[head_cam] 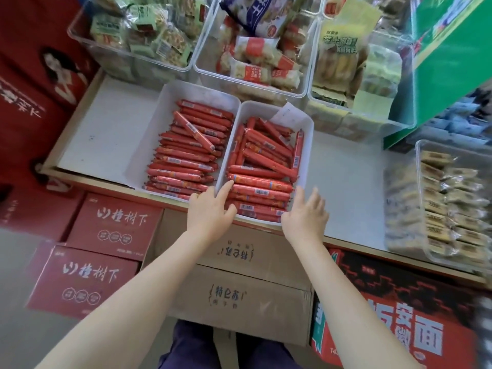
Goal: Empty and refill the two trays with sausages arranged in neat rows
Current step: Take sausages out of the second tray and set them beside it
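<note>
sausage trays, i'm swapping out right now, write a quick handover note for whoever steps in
Left hand: open, at the near-left corner of the right tray, fingers reaching over its rim onto the sausages.
Right hand: open, at that tray's near-right corner, gripping nothing.
Both white trays sit side by side on the shelf. Left tray: sausages mostly in rows, one lying diagonally on top. Right tray: near rows tidy, far half jumbled, with a paper slip at the back.
Done: nothing emptied yet.
Left: empty both trays, refill in neat rows.

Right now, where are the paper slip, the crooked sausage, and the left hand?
paper slip (288,115): head view, middle.
crooked sausage (194,131): head view, its middle.
left hand (210,211): head view, back.
</note>
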Demonstrator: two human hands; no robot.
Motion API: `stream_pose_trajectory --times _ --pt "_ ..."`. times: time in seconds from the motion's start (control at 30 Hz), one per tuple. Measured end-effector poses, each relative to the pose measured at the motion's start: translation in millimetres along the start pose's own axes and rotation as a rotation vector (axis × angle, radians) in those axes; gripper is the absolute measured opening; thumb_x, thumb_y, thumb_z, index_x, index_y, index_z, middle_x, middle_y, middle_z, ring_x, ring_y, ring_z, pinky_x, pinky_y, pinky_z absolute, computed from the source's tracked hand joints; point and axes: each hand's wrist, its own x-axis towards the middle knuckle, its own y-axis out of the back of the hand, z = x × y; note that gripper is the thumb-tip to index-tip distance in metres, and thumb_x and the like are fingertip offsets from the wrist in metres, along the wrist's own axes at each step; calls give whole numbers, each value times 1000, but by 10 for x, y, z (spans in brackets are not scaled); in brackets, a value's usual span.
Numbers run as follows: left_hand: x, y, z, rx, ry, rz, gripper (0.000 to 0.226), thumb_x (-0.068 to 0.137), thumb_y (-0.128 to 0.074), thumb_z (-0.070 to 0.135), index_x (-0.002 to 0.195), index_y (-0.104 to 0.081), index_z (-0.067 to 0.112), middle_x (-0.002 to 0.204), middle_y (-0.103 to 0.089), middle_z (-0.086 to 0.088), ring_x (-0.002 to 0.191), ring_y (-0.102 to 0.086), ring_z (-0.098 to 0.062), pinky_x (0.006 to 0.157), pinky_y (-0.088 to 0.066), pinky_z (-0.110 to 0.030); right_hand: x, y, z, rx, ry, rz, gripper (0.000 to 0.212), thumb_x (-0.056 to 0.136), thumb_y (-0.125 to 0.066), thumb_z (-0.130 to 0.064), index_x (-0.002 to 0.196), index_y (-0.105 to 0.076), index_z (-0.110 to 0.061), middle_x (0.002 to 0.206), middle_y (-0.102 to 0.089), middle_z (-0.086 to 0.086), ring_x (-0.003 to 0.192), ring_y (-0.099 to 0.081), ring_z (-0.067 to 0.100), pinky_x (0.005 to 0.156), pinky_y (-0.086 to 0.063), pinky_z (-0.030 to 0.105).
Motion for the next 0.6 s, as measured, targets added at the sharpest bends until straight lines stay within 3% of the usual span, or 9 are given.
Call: stream_pose_trajectory --times 0.07,0.17,0.23,0.4,0.53,0.6 --pt "-2 -12 -13 -3 -17 2 59 98 -32 48 154 -26 35 104 -53 -1 85 -46 -18 91 -35 -39 67 32 -78 -78 202 144 54 90 -59 -22 141 -42 -17 151 -34 17 142 -27 36 110 -28 56" --pt "-11 -4 -31 7 -41 -35 64 98 -28 61 156 -20 35 116 -55 -5 104 -52 -21 97 -34 -40 184 9 -267 -53 388 115 35 91 -64 -29 123 -58 -15 128 -56 7 123 -47 29 106 -31 48" --pt "-14 4 -50 13 -54 -68 76 92 -25 74 157 -17 34 123 -54 -7 114 -50 -23 101 -33 -41 225 -11 -366 -80 398 94 34 91 -65 -32 119 -58 -14 119 -56 5 114 -50 28 100 -33 43" --pt "-9 29 -61 35 -90 -85 92 86 -27 82 158 -3 31 136 -50 -11 120 -50 -26 102 -33 -41 263 -58 -442 -97 387 -25 31 97 -58 -29 123 -54 -13 123 -51 7 118 -44 27 100 -36 40" --pt "-14 27 -67 35 -110 -74 91 86 -27 83 157 6 36 132 -52 -12 118 -52 -27 100 -34 -42 91 116 -375 157 312 -15 23 99 -53 -18 121 -55 -10 121 -57 8 113 -52 29 94 -37 38" --pt "-1 30 -62 33 -107 -83 94 85 -27 83 157 9 35 134 -52 -12 120 -51 -27 101 -34 -42 -89 267 -252 307 257 -34 28 102 -49 -22 130 -50 -19 118 -59 4 107 -56 26 90 -42 38"
